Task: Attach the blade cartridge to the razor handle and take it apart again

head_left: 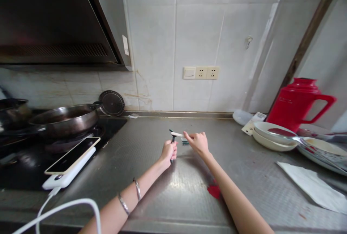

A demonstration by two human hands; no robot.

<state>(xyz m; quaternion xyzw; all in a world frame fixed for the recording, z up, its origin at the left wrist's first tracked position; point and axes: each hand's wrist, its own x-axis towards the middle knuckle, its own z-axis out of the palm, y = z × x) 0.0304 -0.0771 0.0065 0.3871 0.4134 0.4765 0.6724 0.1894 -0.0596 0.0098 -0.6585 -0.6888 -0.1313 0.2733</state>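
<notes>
My left hand (168, 151) is wrapped round the dark handle of a razor-like tool (173, 138), which it holds upright over the steel counter. The tool's narrow head is at the top. My right hand (197, 142) grips a slim white stick (177, 134), pointing left, its tip at the head of the dark tool. The stick's other end is hidden in the fingers. Just below the right fingers, a small dark teal piece (185, 142) lies on the counter. A red scrap (214, 190) is partly covered by my right forearm.
At the left, a steel pan (66, 120) stands on the black stove (24, 169); a phone (73, 155) rests on a white power bank (69, 170) with a cable (81, 202). Right are a red thermos (294, 100), stacked bowls (273, 140) and a white paper sheet (314, 187).
</notes>
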